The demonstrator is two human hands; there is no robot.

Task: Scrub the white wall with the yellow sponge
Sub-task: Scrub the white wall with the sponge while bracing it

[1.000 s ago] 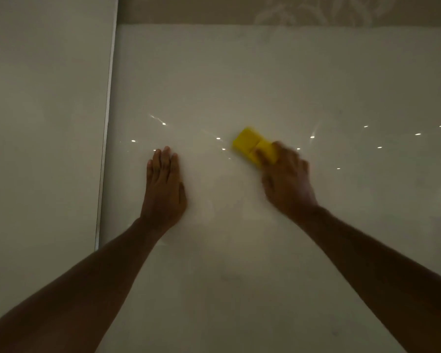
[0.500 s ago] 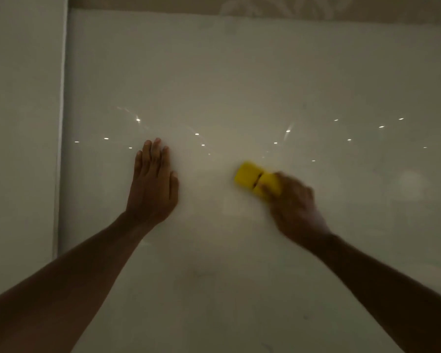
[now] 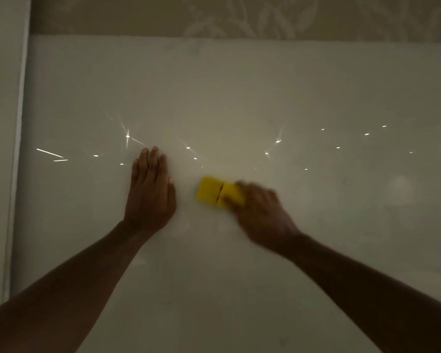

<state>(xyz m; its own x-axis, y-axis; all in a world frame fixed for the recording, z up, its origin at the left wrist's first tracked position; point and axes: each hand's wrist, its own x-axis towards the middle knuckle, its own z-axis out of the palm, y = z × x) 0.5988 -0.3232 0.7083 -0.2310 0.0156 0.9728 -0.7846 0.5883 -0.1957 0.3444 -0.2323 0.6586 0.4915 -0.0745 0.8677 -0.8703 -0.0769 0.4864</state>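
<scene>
Fingers (image 3: 236, 197) of the right hand (image 3: 262, 215) clamp the yellow sponge (image 3: 214, 192), its long axis lying sideways along the white wall (image 3: 239, 98).

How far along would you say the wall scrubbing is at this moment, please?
Mid-job, as far as one can tell. In hand: the right hand presses the yellow sponge against the white wall, blurred with motion, while the left hand lies flat on the wall beside it. Done: nothing clearly marks a cleaned patch; the glossy surface looks uniform. Left: faint smudges show lower down, and the wide area above and to the right.
</scene>
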